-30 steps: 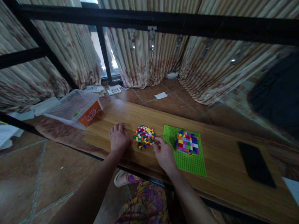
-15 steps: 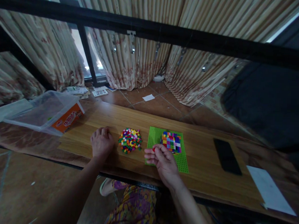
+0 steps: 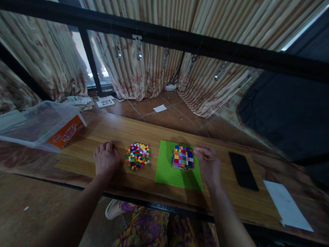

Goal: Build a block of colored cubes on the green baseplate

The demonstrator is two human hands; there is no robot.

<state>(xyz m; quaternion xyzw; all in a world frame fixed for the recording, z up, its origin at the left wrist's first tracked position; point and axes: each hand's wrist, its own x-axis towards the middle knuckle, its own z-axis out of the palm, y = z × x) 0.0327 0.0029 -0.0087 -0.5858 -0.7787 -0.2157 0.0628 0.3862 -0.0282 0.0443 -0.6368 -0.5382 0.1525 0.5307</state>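
Note:
My left hand rests on the wooden board with its fingers curled under, left of a loose pile of small coloured toy bricks. A bright green studded baseplate lies to the right of the pile. On it stands a block built of many-coloured bricks. My right hand is at the block's upper right corner, thumb and fingers pinched together. Whatever sits between those fingertips is too small and hidden to make out.
A clear plastic box with an orange label stands at the left. To the right lie a black phone and a white sheet of paper. A dark metal rail crosses above, beyond the board.
My right hand has moved right and slightly up, from over the baseplate's middle to the block's right side. The red brick seen in its fingers no longer shows. My left hand stays put.

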